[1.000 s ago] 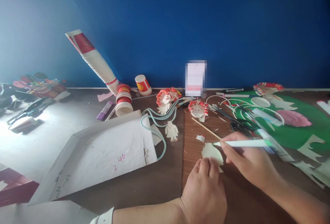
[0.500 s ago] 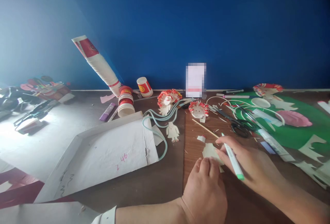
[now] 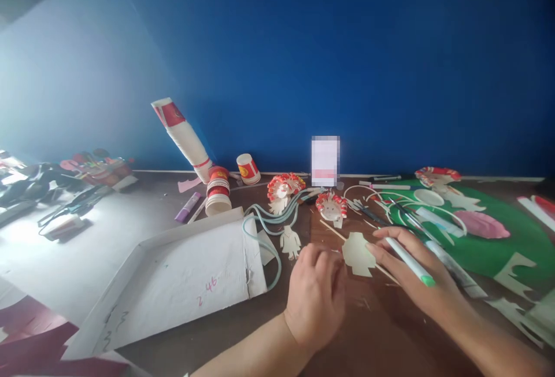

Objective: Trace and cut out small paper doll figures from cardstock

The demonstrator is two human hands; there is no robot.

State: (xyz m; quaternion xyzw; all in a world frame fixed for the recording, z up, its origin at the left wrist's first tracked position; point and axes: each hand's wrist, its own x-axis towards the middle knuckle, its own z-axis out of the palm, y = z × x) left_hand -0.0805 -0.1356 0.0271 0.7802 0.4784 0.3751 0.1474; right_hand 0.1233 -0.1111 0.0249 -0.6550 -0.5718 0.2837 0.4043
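My right hand [image 3: 418, 270] holds a white marker with a green end [image 3: 410, 261], tucked between its fingers. Its thumb and fingertips meet the right edge of a pale paper cutout [image 3: 358, 254] on the brown table. A thin wooden stick [image 3: 333, 230] runs slantwise beneath that cutout, showing on both sides. Just left of the paper, my left hand [image 3: 318, 293] is closed with curled fingers; whatever they hold, if anything, is hidden. A doll-shaped paper cutout [image 3: 290, 242] lies beyond the left hand. Farther back sits a red-and-white paper-cup piece with a drawn face [image 3: 332, 208].
On the left lies a white cardboard box lid [image 3: 173, 284], beside pale blue tubing [image 3: 277, 276]. Stacked paper cups [image 3: 191, 148] lean near the blue wall. To the right, a green sheet [image 3: 477, 255] carries a pink oval piece [image 3: 482, 224], pens and paper scraps.
My left hand has come off the paper and moved left. My right hand has let the stick go and shifted right, keeping the marker. The paper now lies over the stick.
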